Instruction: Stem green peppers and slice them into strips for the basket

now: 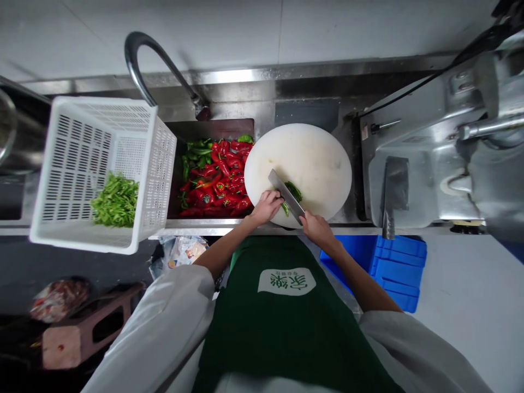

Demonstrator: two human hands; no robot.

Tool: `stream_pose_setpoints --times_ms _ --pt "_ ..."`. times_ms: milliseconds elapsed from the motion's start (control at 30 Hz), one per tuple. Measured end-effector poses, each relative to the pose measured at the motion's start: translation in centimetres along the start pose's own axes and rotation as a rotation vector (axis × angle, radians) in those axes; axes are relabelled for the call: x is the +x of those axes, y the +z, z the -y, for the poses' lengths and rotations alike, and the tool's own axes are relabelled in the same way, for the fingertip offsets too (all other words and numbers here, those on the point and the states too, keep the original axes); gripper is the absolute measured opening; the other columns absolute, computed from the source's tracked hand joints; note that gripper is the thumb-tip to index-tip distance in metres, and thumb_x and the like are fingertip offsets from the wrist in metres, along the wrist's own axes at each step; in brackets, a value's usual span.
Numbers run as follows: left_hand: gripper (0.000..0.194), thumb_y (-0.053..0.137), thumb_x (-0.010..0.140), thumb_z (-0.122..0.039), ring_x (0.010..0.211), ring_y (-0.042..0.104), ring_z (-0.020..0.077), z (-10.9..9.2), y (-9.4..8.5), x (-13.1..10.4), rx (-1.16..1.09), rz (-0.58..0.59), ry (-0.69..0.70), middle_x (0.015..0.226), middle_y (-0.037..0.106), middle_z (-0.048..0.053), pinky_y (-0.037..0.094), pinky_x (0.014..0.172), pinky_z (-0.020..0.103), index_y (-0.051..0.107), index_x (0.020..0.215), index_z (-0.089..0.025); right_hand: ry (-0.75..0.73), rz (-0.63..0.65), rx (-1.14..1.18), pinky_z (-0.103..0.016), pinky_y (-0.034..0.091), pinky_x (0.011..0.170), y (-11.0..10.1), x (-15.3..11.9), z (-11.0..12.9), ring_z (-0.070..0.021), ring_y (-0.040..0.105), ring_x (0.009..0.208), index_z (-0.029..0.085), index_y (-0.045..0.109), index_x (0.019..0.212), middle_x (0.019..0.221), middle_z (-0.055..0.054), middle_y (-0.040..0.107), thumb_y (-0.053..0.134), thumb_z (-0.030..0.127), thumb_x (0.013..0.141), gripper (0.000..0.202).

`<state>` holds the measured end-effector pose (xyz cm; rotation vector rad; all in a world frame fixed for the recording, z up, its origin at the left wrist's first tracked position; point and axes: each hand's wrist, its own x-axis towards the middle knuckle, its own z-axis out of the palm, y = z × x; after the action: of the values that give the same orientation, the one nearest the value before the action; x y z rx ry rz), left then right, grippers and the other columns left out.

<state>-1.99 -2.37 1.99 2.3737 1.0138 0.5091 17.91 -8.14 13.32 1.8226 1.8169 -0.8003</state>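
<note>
With your right hand clamped on the cleaver at frame centre, your left hand, curled on the green pepper, risks a nick if its fingers creep under the blade.

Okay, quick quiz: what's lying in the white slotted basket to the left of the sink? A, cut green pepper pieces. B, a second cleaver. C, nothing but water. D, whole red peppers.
A: the white basket holds a heap of cut green pepper pieces, while the red peppers lie in the sink beside it.
</note>
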Motion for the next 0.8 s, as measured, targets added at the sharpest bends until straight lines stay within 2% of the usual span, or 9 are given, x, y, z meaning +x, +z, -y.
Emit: stream_pose_setpoints --times_ms 167,267,333,433,533,600,633,700,800 --pt "0.023 0.050 0.095 -0.028 0.114 0.050 0.0267 0.5 -1.4 0.7 0.012 0.143 0.157 0.113 0.060 0.011 0.042 0.101 0.045 0.064 0.111 -0.020 -0.014 -0.019 0.016 -0.028 0.041 0.076 0.0 0.0 -0.2 -0.0256 0.069 0.096 0.014 0.056 0.115 0.100 -0.015 0.071 0.032 0.032 0.103 0.033" --pt "0.022 0.047 0.097 -0.030 0.106 0.055 0.0251 0.5 -1.8 1.3 0.032 0.190 0.207 0.109 0.063 0.012 0.045 0.096 0.041 0.063 0.106 -0.018 -0.027 -0.029 0.035 -0.029 0.041 0.076 0.0 0.1 -0.5 -0.0258 0.068 0.095 0.014 0.057 0.114 0.100 -0.015 0.071 0.032 0.032 0.103 0.033" --pt "0.023 0.042 0.099 -0.029 0.097 0.059 0.0238 0.3 -2.2 1.5 0.055 0.206 0.188 0.099 0.064 0.011 0.046 0.092 0.039 0.062 0.100 -0.018 -0.031 -0.028 0.055 -0.028 0.040 0.076 -0.1 0.3 -0.8 -0.0257 0.068 0.096 0.014 0.057 0.113 0.101 -0.015 0.072 0.033 0.033 0.103 0.032" --pt "0.025 0.038 0.100 -0.028 0.082 0.062 0.0207 0.4 -3.2 1.6 0.031 0.237 0.087 0.087 0.065 0.007 0.047 0.086 0.035 0.061 0.099 -0.018 -0.037 -0.032 0.082 -0.028 0.040 0.076 -0.1 0.6 -1.4 -0.0252 0.067 0.097 0.014 0.057 0.111 0.102 -0.014 0.072 0.034 0.034 0.103 0.032" --pt "0.019 0.046 0.097 -0.026 0.072 0.062 0.0173 1.2 -4.4 2.0 -0.079 0.406 0.012 0.080 0.066 0.001 0.047 0.073 0.028 0.064 0.096 -0.021 -0.030 -0.033 0.101 -0.028 0.040 0.077 0.1 0.8 -1.6 -0.0252 0.066 0.098 0.013 0.057 0.111 0.103 -0.014 0.072 0.035 0.034 0.103 0.032" --pt "0.012 0.055 0.093 -0.024 0.073 0.063 0.0174 1.7 -4.8 2.7 -0.104 0.519 -0.013 0.078 0.067 0.000 0.046 0.069 0.027 0.067 0.091 -0.022 -0.023 -0.032 0.110 -0.028 0.040 0.077 0.3 0.9 -1.7 -0.0252 0.066 0.098 0.013 0.057 0.112 0.103 -0.015 0.071 0.035 0.033 0.103 0.032" --pt "0.009 0.060 0.090 -0.023 0.075 0.063 0.0188 1.9 -4.8 3.2 -0.075 0.539 -0.037 0.078 0.067 0.000 0.046 0.070 0.028 0.068 0.087 -0.022 -0.023 -0.032 0.113 -0.028 0.040 0.077 0.3 0.9 -1.7 -0.0251 0.066 0.098 0.013 0.057 0.112 0.103 -0.015 0.071 0.036 0.033 0.103 0.032" --pt "0.004 0.071 0.083 -0.024 0.085 0.063 0.0239 1.8 -4.5 4.0 0.047 0.461 -0.112 0.080 0.066 0.003 0.047 0.076 0.032 0.068 0.084 -0.020 -0.026 -0.035 0.113 -0.028 0.040 0.078 0.3 0.9 -1.6 -0.0251 0.066 0.098 0.013 0.058 0.113 0.103 -0.015 0.071 0.036 0.034 0.103 0.032" --pt "0.023 0.081 0.075 -0.027 0.102 0.058 0.0310 1.2 -3.5 3.6 0.229 0.188 -0.191 0.096 0.064 0.010 0.047 0.088 0.041 0.068 0.090 -0.017 -0.034 -0.040 0.105 -0.028 0.040 0.076 0.2 0.6 -1.3 -0.0254 0.067 0.097 0.013 0.058 0.112 0.102 -0.015 0.071 0.035 0.033 0.103 0.032"
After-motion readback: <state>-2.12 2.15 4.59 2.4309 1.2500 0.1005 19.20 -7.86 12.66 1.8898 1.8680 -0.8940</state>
